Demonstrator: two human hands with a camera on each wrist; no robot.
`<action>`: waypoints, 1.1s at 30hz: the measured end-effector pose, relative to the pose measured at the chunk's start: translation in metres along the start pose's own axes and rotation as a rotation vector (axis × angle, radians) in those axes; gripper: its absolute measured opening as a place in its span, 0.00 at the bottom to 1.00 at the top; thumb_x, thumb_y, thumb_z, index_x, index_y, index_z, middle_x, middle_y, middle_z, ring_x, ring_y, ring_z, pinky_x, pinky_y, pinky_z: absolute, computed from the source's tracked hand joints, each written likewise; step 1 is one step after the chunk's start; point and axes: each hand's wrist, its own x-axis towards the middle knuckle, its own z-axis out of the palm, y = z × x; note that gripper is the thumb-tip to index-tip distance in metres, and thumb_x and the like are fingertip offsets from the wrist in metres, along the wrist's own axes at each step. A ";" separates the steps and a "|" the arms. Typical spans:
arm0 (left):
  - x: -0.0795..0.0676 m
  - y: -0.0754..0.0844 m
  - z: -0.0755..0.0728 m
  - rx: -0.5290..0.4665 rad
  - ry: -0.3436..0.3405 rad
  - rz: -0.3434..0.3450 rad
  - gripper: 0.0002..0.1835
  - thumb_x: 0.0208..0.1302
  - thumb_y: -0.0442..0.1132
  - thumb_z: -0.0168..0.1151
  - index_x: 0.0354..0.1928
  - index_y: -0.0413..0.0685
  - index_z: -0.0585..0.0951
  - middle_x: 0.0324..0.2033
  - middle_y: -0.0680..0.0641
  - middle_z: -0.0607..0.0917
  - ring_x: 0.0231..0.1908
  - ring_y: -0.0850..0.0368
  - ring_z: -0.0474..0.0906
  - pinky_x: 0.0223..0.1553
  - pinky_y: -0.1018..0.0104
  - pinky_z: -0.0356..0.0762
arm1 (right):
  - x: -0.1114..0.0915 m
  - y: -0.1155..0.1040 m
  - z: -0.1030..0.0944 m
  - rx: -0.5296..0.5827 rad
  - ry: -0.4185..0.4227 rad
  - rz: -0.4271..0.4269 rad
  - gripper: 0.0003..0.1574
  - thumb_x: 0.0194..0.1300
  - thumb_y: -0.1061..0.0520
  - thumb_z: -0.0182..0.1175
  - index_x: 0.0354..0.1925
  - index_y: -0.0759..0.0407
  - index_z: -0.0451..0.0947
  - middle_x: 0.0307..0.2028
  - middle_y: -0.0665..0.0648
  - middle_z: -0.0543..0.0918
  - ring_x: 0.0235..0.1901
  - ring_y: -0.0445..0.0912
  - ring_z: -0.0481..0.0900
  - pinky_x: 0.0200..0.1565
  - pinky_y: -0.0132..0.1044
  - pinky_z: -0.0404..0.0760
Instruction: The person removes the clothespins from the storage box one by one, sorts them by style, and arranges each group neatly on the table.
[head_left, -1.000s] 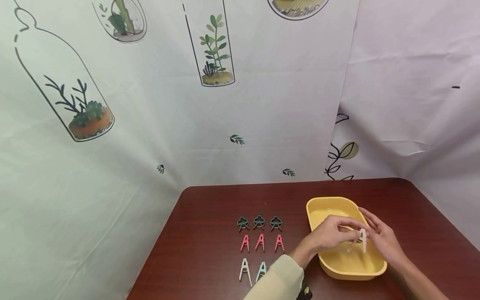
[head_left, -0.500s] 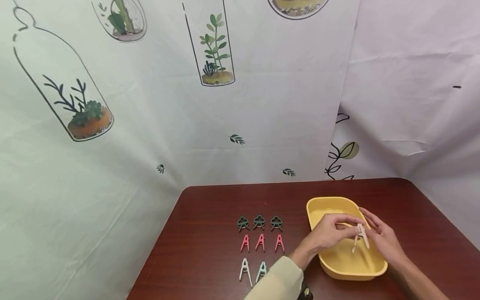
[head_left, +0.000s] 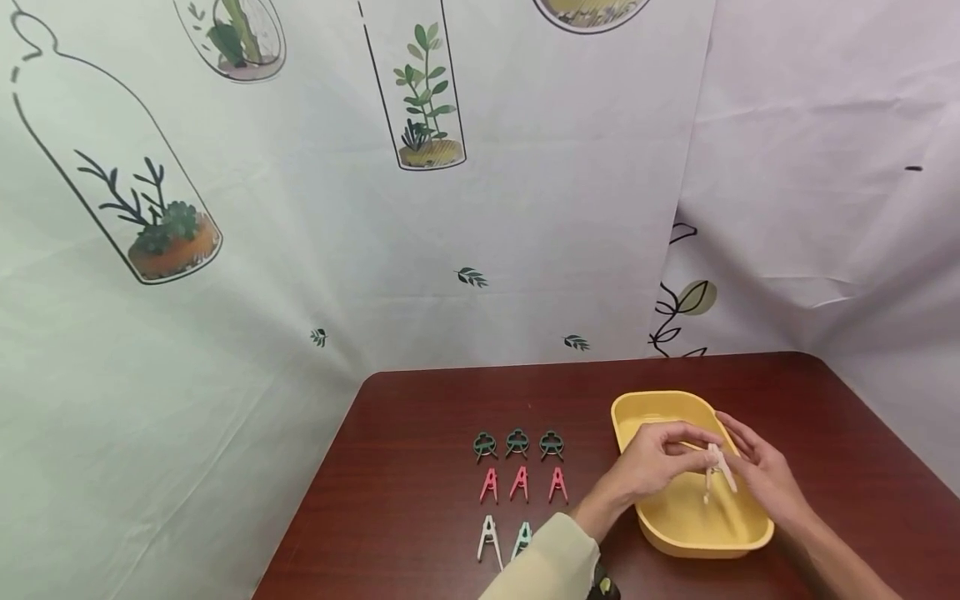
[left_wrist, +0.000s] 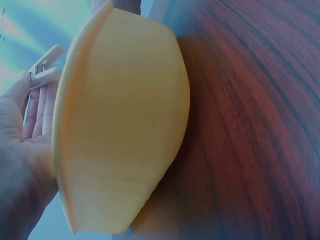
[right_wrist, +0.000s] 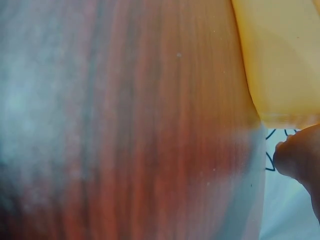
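A white clothespin point(head_left: 718, 469) is pinched between the thumb and fingers of my left hand point(head_left: 660, 457), its two legs pointing down over the yellow basin point(head_left: 701, 533). In the left wrist view the clothespin point(left_wrist: 47, 67) shows at the fingertips beyond the basin's wall point(left_wrist: 125, 115). My right hand point(head_left: 768, 475) lies at the basin's right rim with its fingers fairly straight, its thumb side close to the clothespin; whether it touches the clothespin I cannot tell. Only part of the right hand point(right_wrist: 300, 155) appears in the right wrist view, beside the basin.
Left of the basin, clothespins lie in rows on the dark red table point(head_left: 420, 467): green round-headed ones point(head_left: 517, 442), pink ones point(head_left: 520, 483), then a white one point(head_left: 489, 537) and a pale teal one point(head_left: 522, 537). The left sleeve point(head_left: 551, 558) hides part of the front row.
The clothespin has turned and shifted slightly left in the left hand, its legs now showing spread. The right hand stays nearly where it was at the rim.
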 end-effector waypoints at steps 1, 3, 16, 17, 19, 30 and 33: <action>0.000 0.001 -0.001 -0.008 0.002 0.005 0.13 0.71 0.26 0.68 0.56 0.32 0.86 0.43 0.53 0.91 0.37 0.70 0.87 0.44 0.69 0.86 | 0.000 0.000 0.000 -0.002 0.002 -0.006 0.37 0.82 0.64 0.53 0.81 0.68 0.55 0.75 0.80 0.59 0.55 0.15 0.69 0.46 0.21 0.80; -0.001 0.003 -0.004 -0.033 0.002 0.010 0.13 0.70 0.24 0.67 0.55 0.30 0.85 0.43 0.50 0.91 0.37 0.69 0.87 0.44 0.67 0.87 | 0.000 0.001 -0.001 0.003 0.003 -0.016 0.37 0.80 0.68 0.51 0.81 0.69 0.55 0.76 0.71 0.62 0.55 0.16 0.70 0.46 0.21 0.81; -0.015 0.019 -0.037 -0.030 0.013 0.046 0.14 0.71 0.23 0.66 0.57 0.29 0.85 0.45 0.51 0.91 0.40 0.65 0.88 0.44 0.63 0.88 | 0.000 -0.002 0.000 0.005 0.000 0.040 0.38 0.78 0.70 0.50 0.81 0.72 0.53 0.73 0.84 0.58 0.52 0.17 0.73 0.41 0.27 0.85; -0.017 0.020 -0.040 -0.028 0.017 0.050 0.14 0.71 0.23 0.66 0.57 0.29 0.85 0.46 0.48 0.91 0.40 0.65 0.88 0.44 0.62 0.88 | 0.000 -0.002 0.000 0.004 0.001 0.041 0.38 0.78 0.70 0.50 0.81 0.72 0.53 0.73 0.84 0.58 0.52 0.17 0.72 0.41 0.27 0.85; -0.022 0.023 -0.046 -0.023 0.022 0.055 0.14 0.71 0.23 0.65 0.57 0.29 0.85 0.48 0.39 0.90 0.40 0.64 0.88 0.44 0.62 0.88 | 0.000 -0.002 0.000 0.003 0.001 0.043 0.38 0.78 0.70 0.50 0.81 0.72 0.53 0.74 0.83 0.58 0.52 0.17 0.72 0.41 0.27 0.85; -0.050 0.034 -0.085 0.087 0.054 0.035 0.13 0.73 0.27 0.66 0.56 0.31 0.85 0.55 0.30 0.86 0.44 0.64 0.88 0.51 0.63 0.86 | 0.000 0.001 -0.001 0.006 0.011 0.016 0.38 0.78 0.69 0.51 0.81 0.68 0.55 0.77 0.64 0.62 0.53 0.19 0.74 0.42 0.28 0.85; -0.059 0.034 -0.093 0.106 0.063 0.018 0.12 0.73 0.27 0.66 0.55 0.31 0.85 0.52 0.30 0.87 0.43 0.64 0.88 0.52 0.63 0.85 | 0.000 0.002 -0.001 0.005 0.014 0.013 0.38 0.78 0.69 0.52 0.81 0.68 0.56 0.76 0.58 0.63 0.53 0.19 0.74 0.42 0.28 0.85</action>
